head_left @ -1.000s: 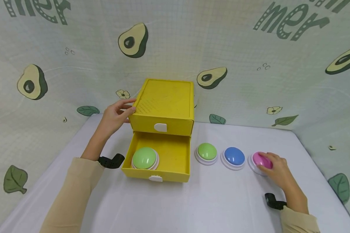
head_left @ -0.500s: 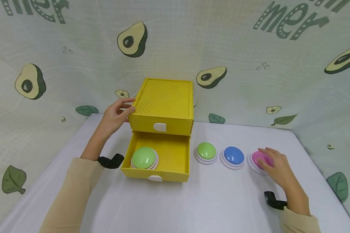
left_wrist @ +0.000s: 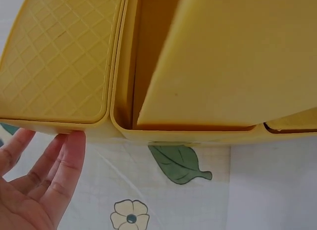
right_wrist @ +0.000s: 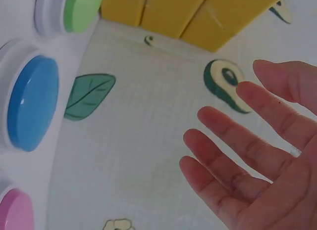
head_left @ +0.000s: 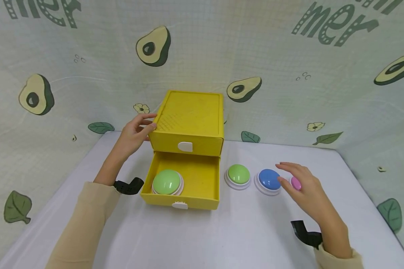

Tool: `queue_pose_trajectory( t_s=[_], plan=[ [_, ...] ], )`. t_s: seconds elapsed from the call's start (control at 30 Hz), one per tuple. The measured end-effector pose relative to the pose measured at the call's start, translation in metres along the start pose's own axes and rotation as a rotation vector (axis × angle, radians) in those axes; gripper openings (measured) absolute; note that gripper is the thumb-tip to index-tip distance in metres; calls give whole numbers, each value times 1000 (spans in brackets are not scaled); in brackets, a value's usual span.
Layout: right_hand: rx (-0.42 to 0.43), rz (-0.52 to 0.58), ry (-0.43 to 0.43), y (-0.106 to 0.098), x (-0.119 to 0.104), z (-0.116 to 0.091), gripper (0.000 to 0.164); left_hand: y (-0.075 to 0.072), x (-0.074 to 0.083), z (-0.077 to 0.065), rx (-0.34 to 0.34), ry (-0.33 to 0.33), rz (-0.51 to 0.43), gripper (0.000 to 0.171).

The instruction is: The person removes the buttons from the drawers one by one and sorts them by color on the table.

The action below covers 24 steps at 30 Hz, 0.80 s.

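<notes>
My left hand (head_left: 134, 132) rests with its fingertips against the left side of a yellow two-drawer box (head_left: 192, 116); the left wrist view shows the fingers (left_wrist: 69, 161) touching its edge. The lower drawer (head_left: 202, 183) is pulled out and holds a green push button (head_left: 166, 182) with a white base. My right hand (head_left: 306, 190) hovers, fingers spread and holding nothing, over the gap between a blue push button (head_left: 269, 179) and a pink push button (head_left: 295, 183). The hand hides most of the pink one. Another green button (head_left: 239, 174) stands beside the box.
A white cloth covers the table (head_left: 202, 239). Behind it hangs a pale curtain (head_left: 195, 45) printed with avocados and leaves. Black camera mounts (head_left: 129, 186) sit on both wrists. The upper drawer, with its white handle (head_left: 185, 147), is closed.
My right hand has let go of the pink button, lifted, and moved left toward the blue one. The left hand and the box have stayed in place.
</notes>
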State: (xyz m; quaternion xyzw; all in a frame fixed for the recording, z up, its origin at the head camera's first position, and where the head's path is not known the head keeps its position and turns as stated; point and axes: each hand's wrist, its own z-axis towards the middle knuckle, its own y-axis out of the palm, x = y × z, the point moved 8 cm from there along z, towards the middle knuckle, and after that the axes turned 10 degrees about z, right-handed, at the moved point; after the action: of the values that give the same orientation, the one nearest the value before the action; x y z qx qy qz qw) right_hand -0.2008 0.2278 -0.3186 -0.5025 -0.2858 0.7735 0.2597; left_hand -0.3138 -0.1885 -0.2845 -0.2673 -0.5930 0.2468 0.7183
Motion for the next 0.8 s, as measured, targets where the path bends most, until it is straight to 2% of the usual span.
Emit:
queue_pose_trajectory(
  t_s=[0.2, 0.3, 0.4, 0.63, 0.8],
  plan=[
    [-10, -5, -188, 10, -48, 7, 39, -2, 4, -1, -16, 22, 11, 47],
    [-40, 9, -250, 20, -70, 12, 40, -3, 6, -3, -27, 30, 6, 48],
    [-88, 41, -290, 35, -88, 15, 39, -3, 8, -4, -40, 36, 3, 48],
    [-218, 50, -298, 77, -123, 22, 35, -1, 9, -4, -64, 50, -6, 49],
    [-284, 60, -371, 103, -144, 26, 33, 0, 12, -5, -74, 50, -5, 50]
  ],
)
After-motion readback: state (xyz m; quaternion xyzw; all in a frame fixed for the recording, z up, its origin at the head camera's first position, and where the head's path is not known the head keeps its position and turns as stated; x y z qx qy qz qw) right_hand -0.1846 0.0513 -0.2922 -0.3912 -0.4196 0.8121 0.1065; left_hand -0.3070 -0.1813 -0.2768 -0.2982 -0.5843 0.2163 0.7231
